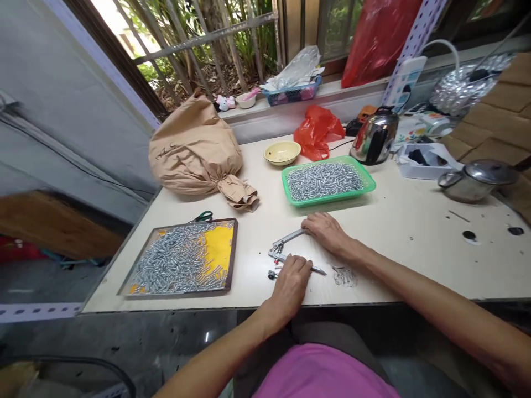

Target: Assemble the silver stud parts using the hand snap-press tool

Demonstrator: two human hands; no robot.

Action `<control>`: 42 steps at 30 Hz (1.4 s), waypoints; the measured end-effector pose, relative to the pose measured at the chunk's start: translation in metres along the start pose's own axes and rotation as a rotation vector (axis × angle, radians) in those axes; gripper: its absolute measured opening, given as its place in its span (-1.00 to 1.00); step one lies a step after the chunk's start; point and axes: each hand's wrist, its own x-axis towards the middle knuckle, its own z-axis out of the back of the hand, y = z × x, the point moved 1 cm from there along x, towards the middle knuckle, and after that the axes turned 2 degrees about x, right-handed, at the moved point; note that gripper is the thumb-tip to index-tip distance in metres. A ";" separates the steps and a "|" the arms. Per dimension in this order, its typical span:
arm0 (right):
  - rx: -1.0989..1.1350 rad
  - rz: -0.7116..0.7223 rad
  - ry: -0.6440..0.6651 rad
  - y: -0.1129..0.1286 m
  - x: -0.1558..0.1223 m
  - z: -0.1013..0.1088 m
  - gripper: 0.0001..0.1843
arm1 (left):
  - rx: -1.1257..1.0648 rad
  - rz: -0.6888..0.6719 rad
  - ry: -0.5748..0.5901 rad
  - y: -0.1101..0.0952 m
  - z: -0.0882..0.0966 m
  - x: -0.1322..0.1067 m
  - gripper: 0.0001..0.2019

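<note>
A grey metal pliers-like tool (pixel 289 238) with two long arms and a small spring at its left end lies spread on the table. My right hand (pixel 326 231) is closed around the far end of its upper arm. With curled fingers, my left hand (pixel 291 279) rests over the lower arm, whose pointed tip shows to the right. Whatever may be between the left fingertips is hidden. Just left of that hand sits a small black-and-metal part (pixel 272 275). A shallow tray (pixel 233 249) of short silver metal pins over yellow lining stands further left.
A green plastic tray (pixel 371 187) heaped with similar pins stands behind my hands. Around it are a yellow bowl (pixel 282 160), red plastic bag (pixel 317 132), steel kettle (pixel 375 135) and lidded pot (pixel 473 185). A brown paper sack (pixel 194 149) and scissors (pixel 204 216) lie left.
</note>
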 end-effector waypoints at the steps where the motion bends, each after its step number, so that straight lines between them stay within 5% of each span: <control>1: -0.010 0.010 0.001 0.001 0.001 0.000 -0.83 | -0.010 -0.008 -0.030 0.002 0.003 -0.003 -0.73; 4: -0.035 0.024 0.018 0.004 -0.001 -0.005 -0.82 | 0.018 0.052 -0.128 0.023 0.026 -0.021 -0.68; 7: -0.038 0.014 0.019 0.008 -0.006 -0.011 -0.79 | 0.255 0.332 -0.192 0.068 0.064 -0.050 -0.69; 10: -0.052 -0.002 0.028 0.011 -0.005 -0.015 -0.79 | 0.508 0.609 -0.109 0.118 0.099 -0.079 -0.74; 13: -0.066 -0.033 0.050 0.013 -0.002 -0.013 -0.79 | 0.562 0.641 0.050 0.153 0.111 -0.096 -0.70; 16: -0.066 -0.069 0.051 0.018 -0.004 -0.007 -0.77 | 0.579 0.554 0.101 0.167 0.108 -0.100 -0.67; 20: 0.006 0.082 -0.092 0.036 -0.016 -0.002 -0.72 | 0.572 0.504 0.022 0.166 0.109 -0.096 -0.71; 23: 0.065 0.319 -0.064 0.061 -0.019 -0.005 -0.75 | 0.430 0.509 -0.094 0.156 0.112 -0.090 -0.75; 30: -0.054 0.559 0.152 0.105 0.012 -0.008 -0.85 | -0.505 0.866 -0.163 0.106 0.106 -0.058 -0.69; 34: -0.041 0.636 0.113 0.107 0.013 -0.005 -0.90 | -0.908 1.035 -0.144 0.086 0.106 -0.047 -0.52; 39: 0.105 0.505 0.006 0.084 0.022 0.003 -0.94 | -1.094 1.128 -0.166 0.085 0.095 -0.040 -0.46; 42: 0.123 0.247 -0.163 0.052 0.034 0.038 -0.89 | -1.078 1.130 -0.216 0.082 0.086 -0.031 -0.53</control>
